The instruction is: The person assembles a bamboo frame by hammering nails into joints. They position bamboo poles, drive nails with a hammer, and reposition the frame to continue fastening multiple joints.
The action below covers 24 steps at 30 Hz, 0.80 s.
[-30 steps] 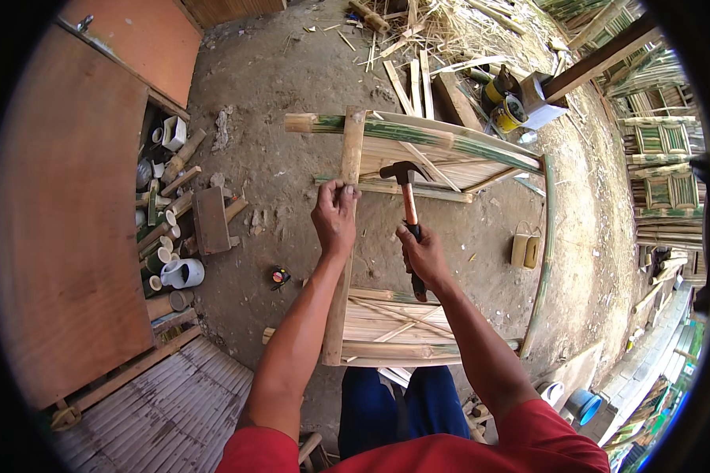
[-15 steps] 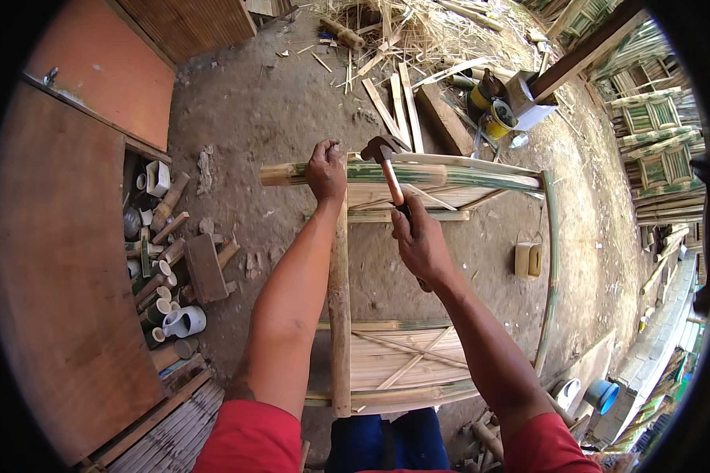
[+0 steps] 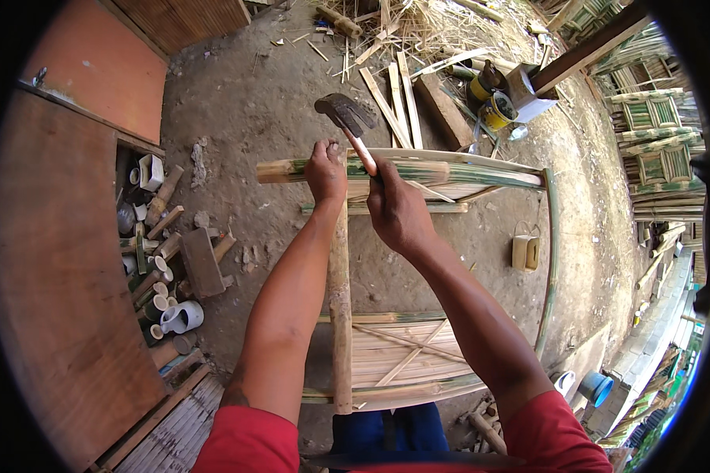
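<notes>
My right hand [image 3: 401, 205] grips a claw hammer [image 3: 360, 153] by its handle. The dark hammer head is raised above and just beyond my left hand [image 3: 326, 172]. That left hand is closed around the far bamboo pole [image 3: 282, 171] of a frame, close to where an upright bamboo post [image 3: 340, 307] meets it. Whether a nail is between its fingers cannot be made out. Split-bamboo panels with crossed strips, one of them the near panel [image 3: 402, 359], are fitted in the frame. A curved green pole [image 3: 551, 252] bounds its right side.
Cut bamboo pieces and a white jug [image 3: 182, 317] lie on the left by a brown wooden panel [image 3: 71, 276]. Loose slats [image 3: 394, 102], a wooden beam [image 3: 443, 112] and a yellow bucket [image 3: 498, 112] are beyond the frame. A cut-open container [image 3: 525, 252] sits on the ground at right.
My right hand has moved up and to the left, lifting the hammer so its head is now farther out, beyond my left hand. The left hand keeps its place on the pole.
</notes>
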Each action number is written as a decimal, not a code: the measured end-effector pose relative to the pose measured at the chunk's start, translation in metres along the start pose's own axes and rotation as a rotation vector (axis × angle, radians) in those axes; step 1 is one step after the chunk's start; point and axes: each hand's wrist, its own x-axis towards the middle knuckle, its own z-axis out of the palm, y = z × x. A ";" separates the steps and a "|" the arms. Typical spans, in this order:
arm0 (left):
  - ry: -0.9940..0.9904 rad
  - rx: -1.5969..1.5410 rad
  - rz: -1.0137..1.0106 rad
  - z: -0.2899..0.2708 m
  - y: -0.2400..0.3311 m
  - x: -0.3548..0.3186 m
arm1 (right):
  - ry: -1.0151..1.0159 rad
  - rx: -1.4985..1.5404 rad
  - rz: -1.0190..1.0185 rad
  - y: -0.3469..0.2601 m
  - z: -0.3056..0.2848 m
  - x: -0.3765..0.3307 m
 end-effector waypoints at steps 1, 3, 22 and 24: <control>0.001 -0.006 0.001 0.001 -0.001 0.000 | -0.021 -0.035 0.023 0.001 0.002 0.004; 0.013 0.033 0.033 0.002 -0.002 0.000 | -0.116 -0.126 0.167 0.001 0.004 0.008; -0.010 0.009 0.061 0.001 -0.001 0.000 | -0.044 -0.088 0.109 0.007 0.018 -0.004; -0.023 -0.010 0.027 0.000 -0.003 -0.001 | 0.048 0.028 0.017 0.010 0.022 -0.007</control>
